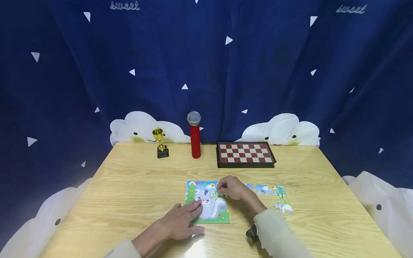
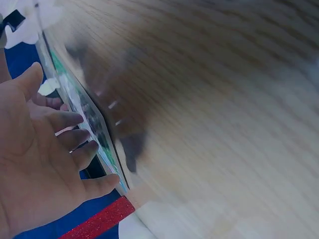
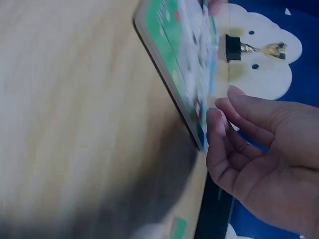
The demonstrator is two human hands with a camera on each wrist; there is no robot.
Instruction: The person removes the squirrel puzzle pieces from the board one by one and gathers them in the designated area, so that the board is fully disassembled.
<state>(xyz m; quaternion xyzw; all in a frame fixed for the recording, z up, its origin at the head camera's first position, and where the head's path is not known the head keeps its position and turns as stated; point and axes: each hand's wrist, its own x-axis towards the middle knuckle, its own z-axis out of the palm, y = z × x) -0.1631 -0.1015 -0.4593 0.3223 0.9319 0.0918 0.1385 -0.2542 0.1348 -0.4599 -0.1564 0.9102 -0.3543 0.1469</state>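
A squirrel jigsaw puzzle (image 1: 209, 209) lies flat on the wooden table, its green border nearest the person. My left hand (image 1: 182, 220) rests on its left side, fingers stretched; in the left wrist view the same hand (image 2: 55, 154) is spread along the puzzle's edge. Over the puzzle's upper right corner, my right hand (image 1: 235, 188) has its thumb and index finger brought close together. The right wrist view shows this hand (image 3: 259, 154) with curled fingers beside the puzzle (image 3: 172, 59); whether a small piece sits between the fingertips cannot be made out.
Loose puzzle pieces (image 1: 266, 190) lie right of the puzzle, and joined pieces (image 1: 284, 207) lie nearer the person. Along the back stand a gold trophy (image 1: 160, 143), a red microphone (image 1: 195, 139) and a checkered game board (image 1: 246, 154). A dark blue curtain (image 1: 206, 64) hangs behind.
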